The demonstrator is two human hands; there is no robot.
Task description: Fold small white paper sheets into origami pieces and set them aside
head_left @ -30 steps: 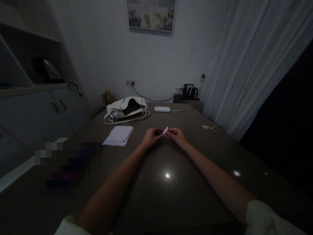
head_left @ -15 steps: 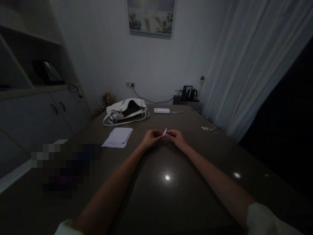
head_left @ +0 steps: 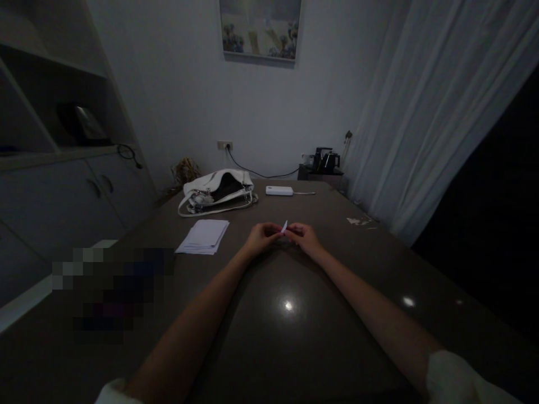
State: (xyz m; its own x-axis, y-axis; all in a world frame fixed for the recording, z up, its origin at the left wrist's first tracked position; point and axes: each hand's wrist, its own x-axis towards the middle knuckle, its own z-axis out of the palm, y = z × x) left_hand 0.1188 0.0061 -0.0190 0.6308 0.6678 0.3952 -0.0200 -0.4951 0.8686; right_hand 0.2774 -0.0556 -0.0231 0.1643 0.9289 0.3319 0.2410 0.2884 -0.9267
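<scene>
Between the fingertips of both hands is a small piece of white paper (head_left: pixel 284 226), one pointed corner sticking up; its lower part is hidden by the fingers. My left hand (head_left: pixel 261 238) pinches it from the left side. From the right, my right hand (head_left: pixel 306 238) pinches the same piece, and the two hands nearly meet over the middle of the dark table (head_left: pixel 269 342). To the left of my left hand lies a loose stack of white paper sheets (head_left: pixel 204 235).
A white handbag (head_left: pixel 217 188) rests gaping at the table's back left. Behind my hands lies a white power bank (head_left: pixel 279 191) with a short cable. White scraps (head_left: pixel 359 221) are scattered near the right edge. A blurred-out patch (head_left: pixel 122 286) covers the table's left side.
</scene>
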